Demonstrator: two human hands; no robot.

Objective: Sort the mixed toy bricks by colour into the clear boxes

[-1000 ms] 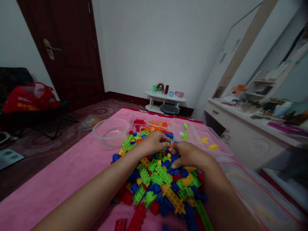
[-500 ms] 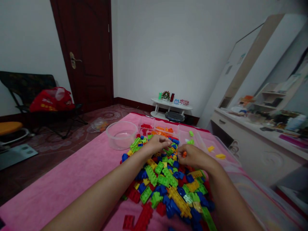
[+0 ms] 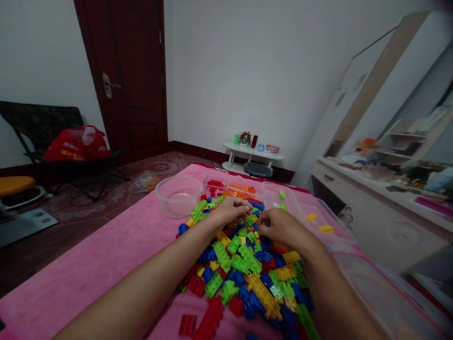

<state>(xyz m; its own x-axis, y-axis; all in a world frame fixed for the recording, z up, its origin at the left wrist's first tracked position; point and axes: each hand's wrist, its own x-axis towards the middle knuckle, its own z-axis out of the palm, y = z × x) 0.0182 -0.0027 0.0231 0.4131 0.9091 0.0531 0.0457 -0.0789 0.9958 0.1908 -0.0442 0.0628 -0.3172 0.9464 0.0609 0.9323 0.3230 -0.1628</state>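
Observation:
A large heap of toy building bricks (image 3: 240,264) in green, blue, red, yellow and orange lies on a pink cloth (image 3: 116,264). Over the far part of the heap, my left hand (image 3: 231,210) reaches with its fingers apart and slightly bent, nothing visible in them. Close to its right, my right hand (image 3: 279,224) has its fingers curled in towards the thumb, low at the bricks; what it holds, if anything, is hidden. Behind the hands, clear trays hold sorted pieces: red bricks (image 3: 215,185), orange bricks (image 3: 240,189), green bricks (image 3: 282,194) and yellow bricks (image 3: 325,229).
A round clear tub (image 3: 179,208) stands left of the heap. Clear plastic lids or trays (image 3: 375,278) lie at the right edge. Beyond the cloth are a low white shelf (image 3: 253,151), a folding chair with a red bag (image 3: 79,144), and a white dresser (image 3: 382,203).
My right hand has shifted slightly left and up, turning so that the orange piece seen in it earlier no longer shows. My left hand stays nearly in place, its fingers a little straighter.

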